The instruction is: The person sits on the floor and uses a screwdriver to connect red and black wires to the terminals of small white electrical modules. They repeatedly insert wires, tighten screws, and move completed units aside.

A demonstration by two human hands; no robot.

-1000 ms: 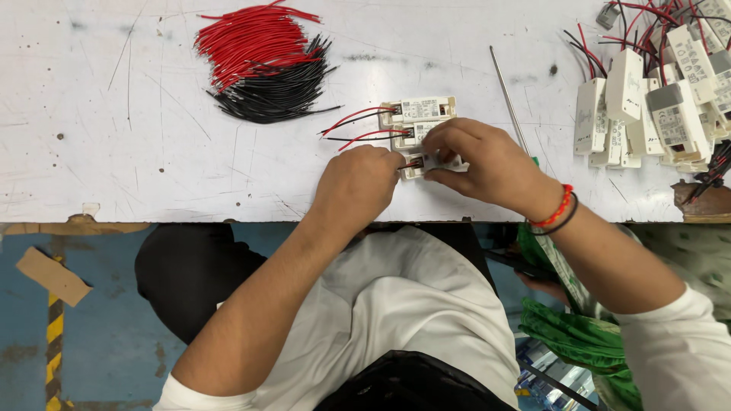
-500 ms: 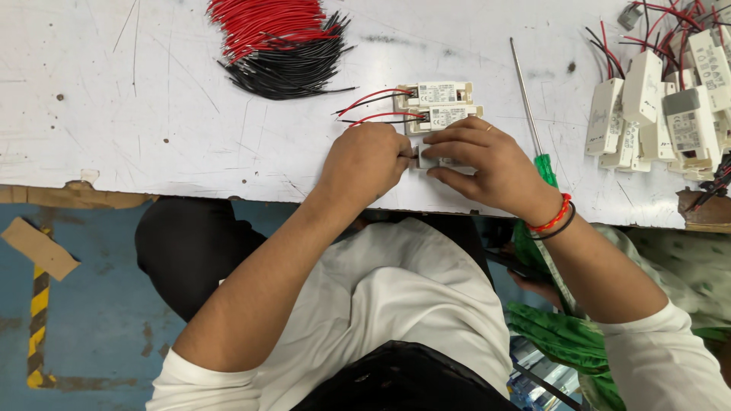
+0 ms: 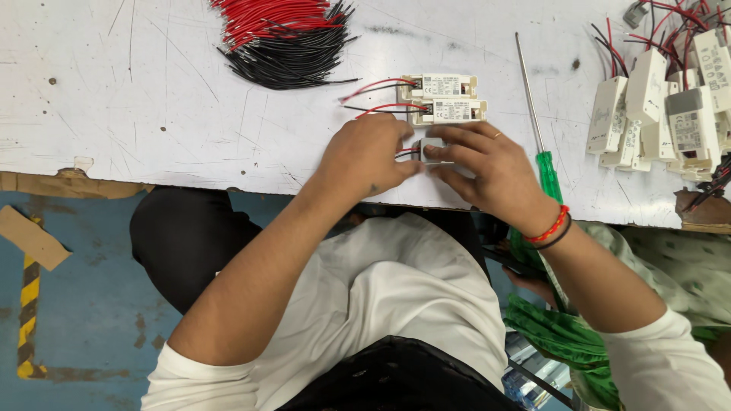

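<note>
Here, both hands meet at the near edge of a scuffed white worktable (image 3: 152, 114). The left hand (image 3: 365, 156) and right hand (image 3: 487, 167) close together on one small white driver box (image 3: 432, 147), mostly hidden between the fingers; the right fingers wrap over its top and side, and the left fingertips pinch at its wired end, where short red and black leads show. How tightly either hand grips cannot be told.

At twelve o'clock from the hands, just beyond the knuckles, lie two finished driver boxes (image 3: 445, 99) side by side, each trailing a red and a black lead toward nine o'clock. At eleven o'clock sits one bundle of cut red and black wires (image 3: 285, 38). At two o'clock, one green-handled screwdriver (image 3: 537, 129) lies with its shaft pointing to twelve, its handle just beside the right wrist, which wears red and black bands. At three o'clock, well apart, a heap of white driver boxes (image 3: 670, 106) lies with tangled leads, too overlapped to count exactly.
</note>
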